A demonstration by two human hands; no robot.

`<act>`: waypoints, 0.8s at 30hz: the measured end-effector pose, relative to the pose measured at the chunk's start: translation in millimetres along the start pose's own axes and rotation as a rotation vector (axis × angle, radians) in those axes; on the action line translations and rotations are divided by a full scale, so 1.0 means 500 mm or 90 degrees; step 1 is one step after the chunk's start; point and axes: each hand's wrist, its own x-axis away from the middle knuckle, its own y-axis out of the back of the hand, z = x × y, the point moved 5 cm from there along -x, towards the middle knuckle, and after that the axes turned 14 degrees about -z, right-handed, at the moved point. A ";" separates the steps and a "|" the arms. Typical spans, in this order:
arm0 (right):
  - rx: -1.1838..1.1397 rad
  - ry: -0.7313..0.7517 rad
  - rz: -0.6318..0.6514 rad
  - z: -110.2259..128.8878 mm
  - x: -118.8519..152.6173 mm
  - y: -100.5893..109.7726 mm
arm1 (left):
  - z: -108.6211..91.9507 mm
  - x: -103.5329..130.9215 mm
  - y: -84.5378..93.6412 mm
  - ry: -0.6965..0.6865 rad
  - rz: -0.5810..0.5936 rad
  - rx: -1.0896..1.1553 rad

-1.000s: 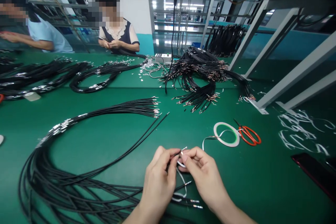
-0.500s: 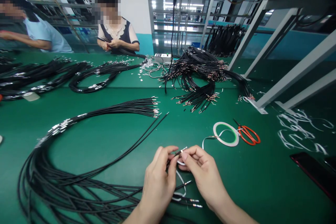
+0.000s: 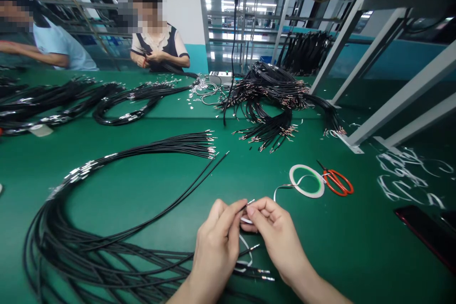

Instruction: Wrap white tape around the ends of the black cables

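Pinched in my left hand [image 3: 217, 242] is a black cable, whose bare metal end [image 3: 251, 201] pokes out past the fingertips. My right hand [image 3: 283, 235] is closed at that same end, its thumb and forefinger gripping a narrow white tape strip [image 3: 246, 221] that loops under the fingers. The fingertips of both hands nearly meet and partly hide the cable. Below them lie more cable ends [image 3: 261, 271] with metal tips. To the left, a large curved bundle of black cables [image 3: 83, 173] spreads over the green table [image 3: 160, 199].
A roll of white tape [image 3: 294, 185] lies beside red-handled scissors [image 3: 344, 190]. Tape scraps [image 3: 402, 171] and a dark phone-like object [image 3: 423, 232] are at right. Cable piles [image 3: 267, 85] and metal posts [image 3: 377, 99] stand behind. Two people [image 3: 160, 47] sit or stand across the table.
My left fingers have shifted up along the cable toward its metal end, closing over it. My right hand has barely moved.
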 end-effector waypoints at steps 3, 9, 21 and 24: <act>0.000 0.002 -0.002 -0.001 -0.001 0.001 | 0.003 0.002 -0.002 -0.015 -0.002 -0.004; 0.000 0.000 -0.003 0.002 0.001 0.001 | 0.003 0.003 0.001 0.001 -0.004 0.016; 0.030 0.083 0.014 0.013 -0.004 0.001 | 0.024 -0.016 -0.026 0.481 0.066 0.298; 0.050 0.103 0.017 0.017 -0.004 0.000 | 0.019 -0.028 -0.022 0.495 0.063 0.304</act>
